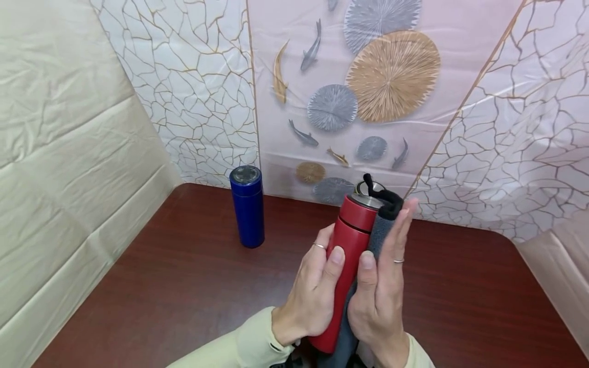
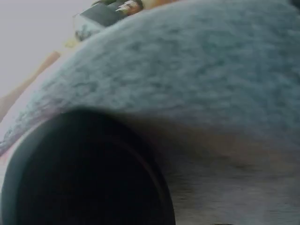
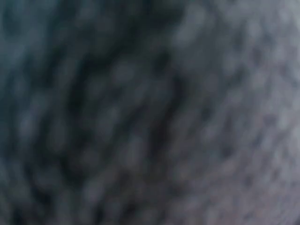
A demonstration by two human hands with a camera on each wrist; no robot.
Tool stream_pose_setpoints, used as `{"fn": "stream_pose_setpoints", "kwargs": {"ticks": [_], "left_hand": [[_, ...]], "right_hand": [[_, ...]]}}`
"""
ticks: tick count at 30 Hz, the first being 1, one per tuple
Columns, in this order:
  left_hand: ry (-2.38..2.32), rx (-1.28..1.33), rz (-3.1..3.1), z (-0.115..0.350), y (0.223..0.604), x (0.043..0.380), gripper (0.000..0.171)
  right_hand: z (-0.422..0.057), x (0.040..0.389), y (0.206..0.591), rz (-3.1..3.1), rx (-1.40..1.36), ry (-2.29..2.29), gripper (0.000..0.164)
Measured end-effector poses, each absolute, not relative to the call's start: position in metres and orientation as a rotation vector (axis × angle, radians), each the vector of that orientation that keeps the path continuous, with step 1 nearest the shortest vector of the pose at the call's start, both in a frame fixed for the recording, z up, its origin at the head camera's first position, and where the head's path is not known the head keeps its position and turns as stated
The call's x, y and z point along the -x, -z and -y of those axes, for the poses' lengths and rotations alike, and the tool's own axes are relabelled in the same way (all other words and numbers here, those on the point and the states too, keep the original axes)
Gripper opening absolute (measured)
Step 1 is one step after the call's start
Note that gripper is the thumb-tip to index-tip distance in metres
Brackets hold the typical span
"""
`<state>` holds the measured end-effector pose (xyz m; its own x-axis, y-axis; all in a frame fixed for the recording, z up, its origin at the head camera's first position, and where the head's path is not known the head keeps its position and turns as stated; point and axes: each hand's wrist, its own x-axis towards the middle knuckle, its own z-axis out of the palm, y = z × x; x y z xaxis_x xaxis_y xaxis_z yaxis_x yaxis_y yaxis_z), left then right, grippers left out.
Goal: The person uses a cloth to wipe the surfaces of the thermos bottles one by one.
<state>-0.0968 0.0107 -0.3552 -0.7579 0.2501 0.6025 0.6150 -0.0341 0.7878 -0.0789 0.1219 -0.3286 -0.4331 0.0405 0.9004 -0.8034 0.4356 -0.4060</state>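
pairing step: red bottle (image 1: 352, 237) and grey fabric item (image 1: 378, 235) held side by side, touching; judged to be an alignment or wrapping stage, not yet complete
left hand (image 1: 313, 294): fingers curled round the bottle, thumb across its front; firm hold
right hand (image 1: 379, 299): fingers straight along the outer side of the fabric item, thumb on its near side; pressing rather than clenched
bottle position: tilted, cap end away from the person, in front of the body; base contact with the surface (image 1: 193, 286) cannot be told
next move calls for: keeping the left hold steady while the right hand controls the fabric; black loop (image 1: 390, 200) should be kept off the cap, as it could snag
far edge: patterned cloth (image 1: 294, 61) hangs just behind the surface; limited reach forward
metal-rimmed top (image 1: 368, 186): partly hidden behind the loop; take care when advancing
open room: widest to the left; blue bottle (image 1: 250, 217) stands upright there, well apart
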Motion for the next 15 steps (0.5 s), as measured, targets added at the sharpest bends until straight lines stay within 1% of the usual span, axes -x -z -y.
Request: {"fn": "stream_pose_setpoints", "kwargs": {"ticks": [8, 15], "left_hand": [[1.986, 0.742, 1.826, 0.014, 0.334, 0.110, 0.036], [2.113, 0.592, 1.688, 0.041, 0.313, 0.121, 0.043]], "right_hand": [[-0.093, 0.075, 0.361, 1.845, -0.788, -0.975, 0.063], [-0.077, 0.072, 0.385, 1.891, -0.936, -0.894, 0.061]]}}
